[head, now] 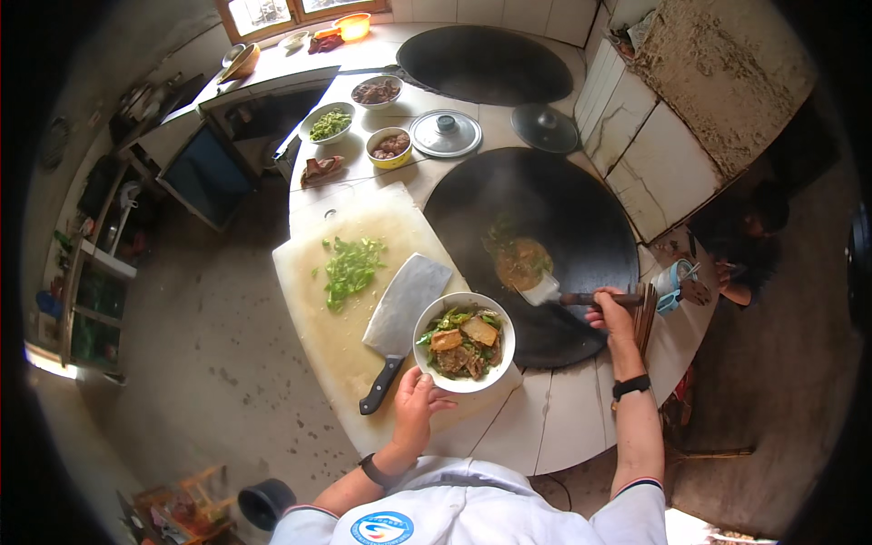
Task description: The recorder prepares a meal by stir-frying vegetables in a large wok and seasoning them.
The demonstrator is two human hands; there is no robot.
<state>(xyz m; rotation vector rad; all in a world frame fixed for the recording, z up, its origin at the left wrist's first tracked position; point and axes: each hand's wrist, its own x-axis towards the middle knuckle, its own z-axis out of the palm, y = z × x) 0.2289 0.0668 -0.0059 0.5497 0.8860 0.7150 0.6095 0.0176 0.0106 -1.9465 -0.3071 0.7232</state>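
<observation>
My left hand (pixel 417 407) grips the rim of a white bowl (pixel 508 354) filled with cooked green peppers and browned slices (pixel 466 340). The bowl is at the right edge of a pale cutting board (pixel 306 272), beside a cleaver (pixel 409 300) with a black handle. Chopped green pepper (pixel 351 269) lies on the board. My right hand (pixel 613 315) is closed around the wooden handle of a metal spatula (pixel 543 289). Its blade touches brownish food with greens (pixel 521 262) in a large dark wok (pixel 579 204) set into the tiled stove.
Beyond the board stand a bowl of greens (pixel 330 125), a bowl of meat (pixel 376 92), a yellow bowl (pixel 389 148) and a metal lid (pixel 446 133). A dark lid (pixel 545 128) lies by a second wok (pixel 484 65). At right, a person (pixel 742 238) is low beside the stove.
</observation>
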